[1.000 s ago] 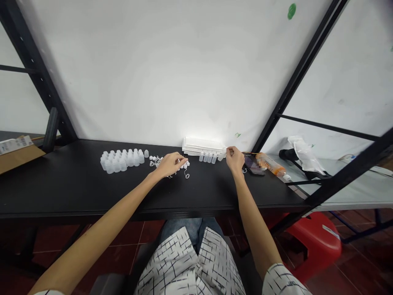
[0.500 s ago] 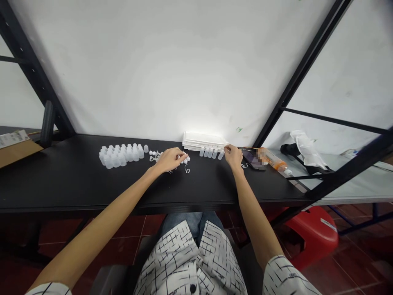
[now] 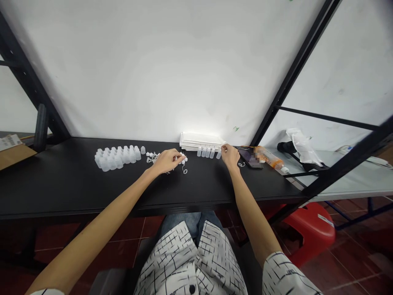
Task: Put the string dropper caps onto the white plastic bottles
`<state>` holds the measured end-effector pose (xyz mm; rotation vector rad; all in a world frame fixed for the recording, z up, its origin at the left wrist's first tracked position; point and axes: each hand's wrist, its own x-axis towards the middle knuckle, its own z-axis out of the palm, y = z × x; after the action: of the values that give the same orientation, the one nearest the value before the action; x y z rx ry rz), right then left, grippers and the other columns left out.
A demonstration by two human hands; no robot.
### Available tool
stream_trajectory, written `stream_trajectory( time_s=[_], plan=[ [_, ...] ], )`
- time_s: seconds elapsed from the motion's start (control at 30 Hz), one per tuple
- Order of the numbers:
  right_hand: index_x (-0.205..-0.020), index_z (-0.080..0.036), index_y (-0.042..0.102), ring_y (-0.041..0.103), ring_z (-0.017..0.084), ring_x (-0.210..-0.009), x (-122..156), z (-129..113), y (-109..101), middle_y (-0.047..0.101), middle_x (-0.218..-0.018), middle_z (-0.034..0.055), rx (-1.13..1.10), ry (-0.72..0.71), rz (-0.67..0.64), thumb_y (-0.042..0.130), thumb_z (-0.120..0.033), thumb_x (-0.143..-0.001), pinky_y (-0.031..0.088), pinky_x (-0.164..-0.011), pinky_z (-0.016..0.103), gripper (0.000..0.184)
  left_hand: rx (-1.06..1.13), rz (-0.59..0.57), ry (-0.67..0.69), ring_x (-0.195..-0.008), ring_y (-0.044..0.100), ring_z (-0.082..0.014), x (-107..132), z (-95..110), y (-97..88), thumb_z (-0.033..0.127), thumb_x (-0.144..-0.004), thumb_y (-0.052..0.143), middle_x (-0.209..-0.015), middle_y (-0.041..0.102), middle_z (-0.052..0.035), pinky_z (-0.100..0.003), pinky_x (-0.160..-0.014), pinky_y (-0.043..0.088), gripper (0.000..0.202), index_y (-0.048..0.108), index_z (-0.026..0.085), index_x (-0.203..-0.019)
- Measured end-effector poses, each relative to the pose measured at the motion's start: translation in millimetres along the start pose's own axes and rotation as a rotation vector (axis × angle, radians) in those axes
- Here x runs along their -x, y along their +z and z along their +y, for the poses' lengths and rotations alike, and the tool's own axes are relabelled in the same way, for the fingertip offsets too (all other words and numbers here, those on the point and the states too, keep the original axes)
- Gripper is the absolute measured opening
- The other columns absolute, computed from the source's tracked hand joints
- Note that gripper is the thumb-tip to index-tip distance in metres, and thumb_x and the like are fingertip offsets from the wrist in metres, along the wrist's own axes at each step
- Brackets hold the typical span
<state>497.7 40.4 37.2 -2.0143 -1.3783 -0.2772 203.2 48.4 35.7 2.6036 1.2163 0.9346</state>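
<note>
On the black tabletop (image 3: 55,184) lies a dense cluster of translucent plastic bottles (image 3: 116,156), with thin white looped cords (image 3: 153,157) and small white caps (image 3: 183,159) to its right. My left hand (image 3: 167,161) rests over the cords, its fingertips pinched at a small cap. My right hand (image 3: 230,156) is next to the end of a row of small translucent bottles (image 3: 208,152), fingertips pinched just right of the last bottle, below a stack of white sheets (image 3: 201,141). Whatever the right fingers hold is too small to tell.
A dark phone (image 3: 250,157) and an orange-labelled tube (image 3: 270,159) lie right of my right hand. Black metal frame uprights (image 3: 291,82) rise at both sides. A white plastic bag (image 3: 302,143) lies on a further table. A cardboard box (image 3: 12,155) sits far left.
The view has drifted slightly, shifting the scene left. My right hand has moved left toward the bottle row, and the end bottle now stands nearer the others. My left hand stays at the caps.
</note>
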Motion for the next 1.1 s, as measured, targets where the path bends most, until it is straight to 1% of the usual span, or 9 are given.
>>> stream_trajectory(
  time_s=[0.4, 0.53, 0.87, 1.0, 1.1],
  plan=[
    [-0.1, -0.025, 0.069, 0.06, 0.018, -0.08, 2.0, -2.4, 1.7, 0.069, -0.099, 0.0042, 0.034, -0.055, 0.013, 0.05, -0.028, -0.092, 0.033, -0.064, 0.026, 0.021, -0.003, -0.008, -0.006, -0.07, 0.057, -0.0158, 0.3, 1.6, -1.3, 0.045, -0.09, 0.046, -0.082, 0.066, -0.0036, -0.027, -0.063, 0.037, 0.039, 0.073, 0.019, -0.08],
    [-0.101, -0.025, 0.068, 0.059, 0.017, -0.078, 2.8, -4.3, 2.7, 0.069, -0.099, 0.0043, 0.032, -0.084, -0.003, 0.05, -0.028, -0.092, 0.032, -0.063, 0.025, 0.021, -0.004, -0.014, -0.013, -0.069, 0.057, -0.0158, 0.7, 2.7, -2.2, 0.046, -0.09, 0.046, -0.081, 0.065, -0.0037, -0.027, -0.062, 0.036, 0.039, 0.073, 0.019, -0.079],
    [-0.102, -0.025, 0.068, 0.059, 0.017, -0.08, 2.6, -4.6, 5.5, 0.069, -0.099, 0.0043, 0.015, -0.123, 0.0, 0.05, -0.028, -0.092, 0.032, -0.063, 0.025, 0.021, -0.025, -0.026, -0.019, -0.068, 0.056, -0.0154, 1.4, 4.3, -3.3, 0.047, -0.09, 0.044, -0.081, 0.065, -0.0039, -0.026, -0.06, 0.035, 0.041, 0.073, 0.02, -0.08],
    [-0.103, -0.025, 0.068, 0.06, 0.017, -0.08, 3.2, -5.5, 4.2, 0.069, -0.1, 0.0044, 0.001, -0.112, -0.012, 0.049, -0.027, -0.092, 0.033, -0.064, 0.024, 0.022, -0.049, -0.012, -0.032, -0.07, 0.057, -0.0161, 0.9, 3.7, -5.2, 0.046, -0.09, 0.043, -0.083, 0.066, -0.004, -0.026, -0.059, 0.035, 0.041, 0.074, 0.02, -0.08],
    [-0.102, -0.024, 0.068, 0.06, 0.017, -0.08, 3.4, -5.8, 3.7, 0.07, -0.1, 0.0044, -0.012, -0.11, -0.01, 0.048, -0.027, -0.092, 0.033, -0.064, 0.024, 0.023, -0.083, 0.031, -0.04, -0.074, 0.059, -0.0173, -1.1, -0.2, -12.6, 0.045, -0.089, 0.044, -0.086, 0.067, -0.0045, -0.027, -0.06, 0.037, 0.038, 0.074, 0.021, -0.083]
  ],
)
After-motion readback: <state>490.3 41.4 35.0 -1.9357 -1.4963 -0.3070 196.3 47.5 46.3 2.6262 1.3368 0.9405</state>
